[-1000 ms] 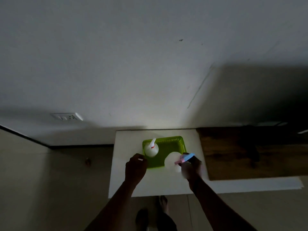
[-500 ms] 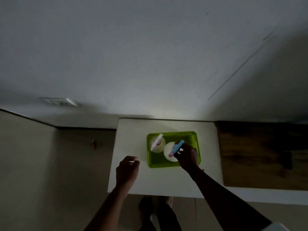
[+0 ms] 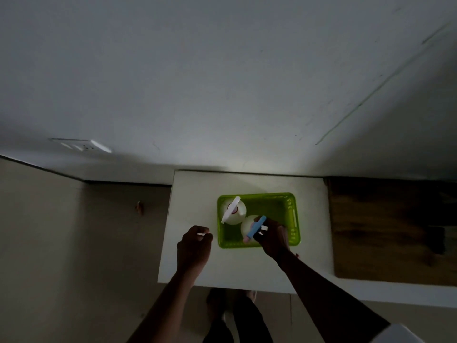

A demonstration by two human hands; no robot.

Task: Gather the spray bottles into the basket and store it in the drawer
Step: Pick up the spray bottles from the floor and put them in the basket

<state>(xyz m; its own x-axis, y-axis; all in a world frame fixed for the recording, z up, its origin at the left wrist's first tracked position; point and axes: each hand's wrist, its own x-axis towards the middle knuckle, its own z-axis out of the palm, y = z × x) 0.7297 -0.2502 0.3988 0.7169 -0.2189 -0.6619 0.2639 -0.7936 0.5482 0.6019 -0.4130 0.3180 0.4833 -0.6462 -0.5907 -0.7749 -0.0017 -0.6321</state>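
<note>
A lime green basket point(image 3: 284, 206) sits on a white table top point(image 3: 247, 268). In its left end stands a white spray bottle with a white nozzle point(image 3: 232, 210). Beside that bottle, inside the basket near its front wall, is a second white spray bottle with a blue and pink head point(image 3: 254, 229). My right hand point(image 3: 272, 237) is closed around that bottle's head. My left hand point(image 3: 195, 246) hovers over the table just left of the basket, fingers curled, holding nothing.
A dark wooden surface point(image 3: 395, 231) adjoins the white table on the right. A white wall with a switch plate point(image 3: 81, 146) rises behind. The floor and my feet point(image 3: 230, 315) show below the table's front edge. The scene is dim.
My right hand carried the blue-headed bottle from the table in front of the basket into the basket beside the other bottle. My left hand stayed left of the basket.
</note>
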